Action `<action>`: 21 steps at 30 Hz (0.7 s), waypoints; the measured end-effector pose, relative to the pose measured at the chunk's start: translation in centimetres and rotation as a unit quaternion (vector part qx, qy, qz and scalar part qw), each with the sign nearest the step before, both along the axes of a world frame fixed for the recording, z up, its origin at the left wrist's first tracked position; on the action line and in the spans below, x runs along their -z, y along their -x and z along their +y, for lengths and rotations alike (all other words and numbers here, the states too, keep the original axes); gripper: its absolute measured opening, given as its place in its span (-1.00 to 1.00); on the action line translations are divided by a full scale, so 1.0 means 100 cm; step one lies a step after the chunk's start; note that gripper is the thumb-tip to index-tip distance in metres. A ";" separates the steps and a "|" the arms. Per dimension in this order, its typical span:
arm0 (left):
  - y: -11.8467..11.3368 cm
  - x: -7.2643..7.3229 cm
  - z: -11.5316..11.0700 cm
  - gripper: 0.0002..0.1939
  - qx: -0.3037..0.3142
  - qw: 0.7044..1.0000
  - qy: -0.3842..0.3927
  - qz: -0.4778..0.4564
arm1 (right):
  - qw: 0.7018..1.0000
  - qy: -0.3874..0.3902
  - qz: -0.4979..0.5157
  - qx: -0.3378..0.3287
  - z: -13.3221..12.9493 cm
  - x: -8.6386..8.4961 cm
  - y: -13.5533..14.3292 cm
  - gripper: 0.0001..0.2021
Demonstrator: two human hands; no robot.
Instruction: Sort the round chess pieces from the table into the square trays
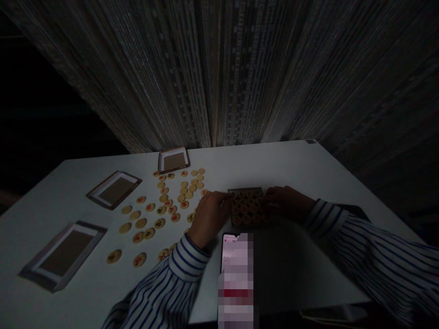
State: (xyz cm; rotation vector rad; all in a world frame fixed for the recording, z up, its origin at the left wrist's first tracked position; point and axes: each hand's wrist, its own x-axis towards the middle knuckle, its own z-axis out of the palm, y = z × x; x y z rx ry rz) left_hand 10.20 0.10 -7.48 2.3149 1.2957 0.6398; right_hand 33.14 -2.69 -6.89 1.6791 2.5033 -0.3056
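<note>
The person has both hands at a box point(245, 188), which is on the table point(277, 167), just beyond the phone point(229, 250). In it the discs point(244, 209) lie in rows, close to each other, and some have red marks. The step in hand seems to be the setting of these discs; the next move, probably, calls for light fingertips and a steady box. The left hand point(211, 214) has its fingers at the left edge, the right hand point(286, 202) at the right edge; in this dark, one cannot tell if either of them pinches something. To the left lie loose discs point(161, 210), and around them three trays point(115, 189), with a brown panel inside each.
</note>
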 end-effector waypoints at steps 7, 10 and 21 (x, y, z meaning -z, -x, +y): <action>0.001 0.000 0.001 -0.77 0.003 1.000 -0.002 -0.002 | 1.000 -0.013 -0.005 -0.017 -0.001 0.002 0.000 -0.78; 0.002 0.000 0.000 -0.76 0.004 1.000 0.010 0.002 | 1.000 -0.017 0.003 -0.018 -0.002 0.003 -0.001 -0.77; 0.035 -0.015 -0.026 -0.74 0.012 0.999 0.004 0.042 | 0.996 -0.064 0.055 -0.039 0.005 -0.004 0.003 -0.72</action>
